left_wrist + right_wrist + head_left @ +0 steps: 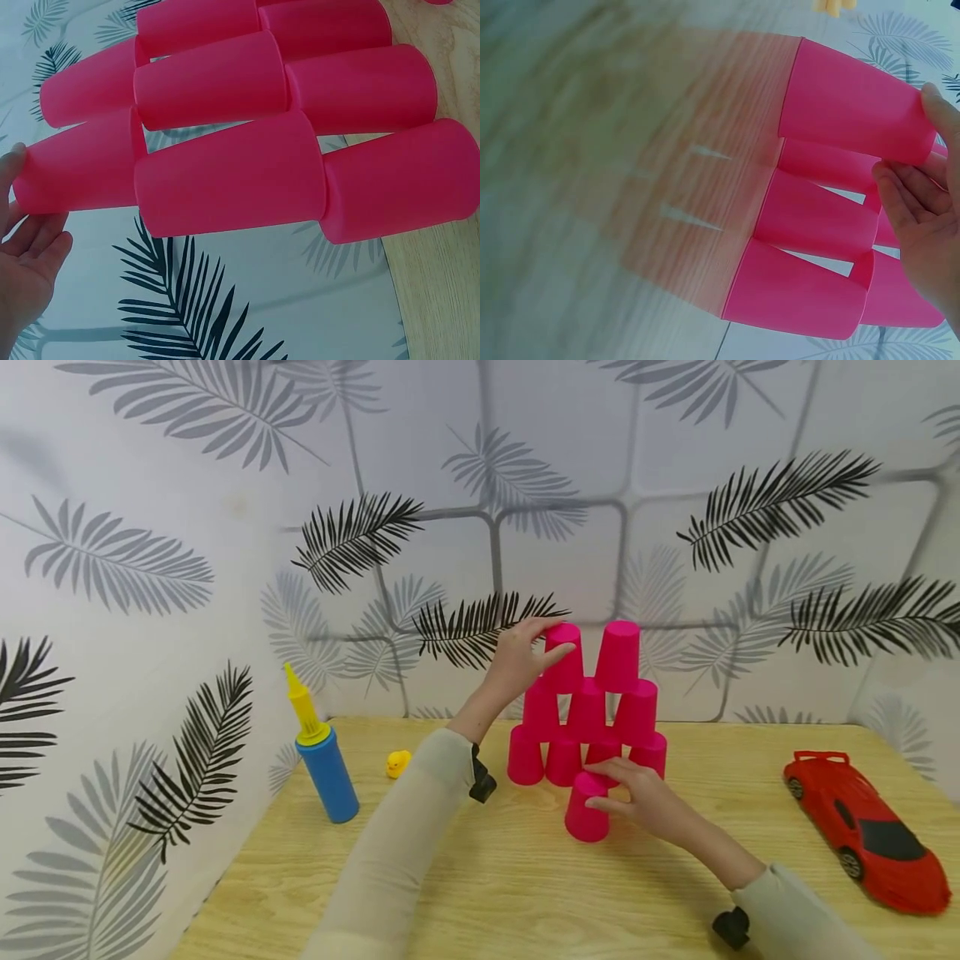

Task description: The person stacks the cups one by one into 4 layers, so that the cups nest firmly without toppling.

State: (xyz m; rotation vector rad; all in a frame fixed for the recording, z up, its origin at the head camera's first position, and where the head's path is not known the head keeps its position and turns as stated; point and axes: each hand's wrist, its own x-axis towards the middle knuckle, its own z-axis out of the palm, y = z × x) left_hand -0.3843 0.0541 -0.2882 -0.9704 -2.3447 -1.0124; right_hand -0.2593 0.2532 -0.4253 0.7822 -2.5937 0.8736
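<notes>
Pink cups stand upside down in a stepped wall: several along the bottom, three in the middle row [587, 714], two on top. My left hand [517, 656] grips the top-left cup [567, 678] around its narrow upper end, thumb on one side and fingers on the other, as the left wrist view shows. Beside it on the top row stands another cup [618, 660]. In front of the bottom row, a single upside-down cup [587, 818] is held near its narrow end by my right hand [645, 797]. In the right wrist view, this front cup [855, 101] has its wide rim at the tabletop.
A blue hand pump [330, 777] with a yellow top stands at the left of the wooden table [510, 893]. Close to it sits a small yellow rubber duck [397, 764]. A red toy car [866, 835] is on the right. Leaf-patterned walls border the table.
</notes>
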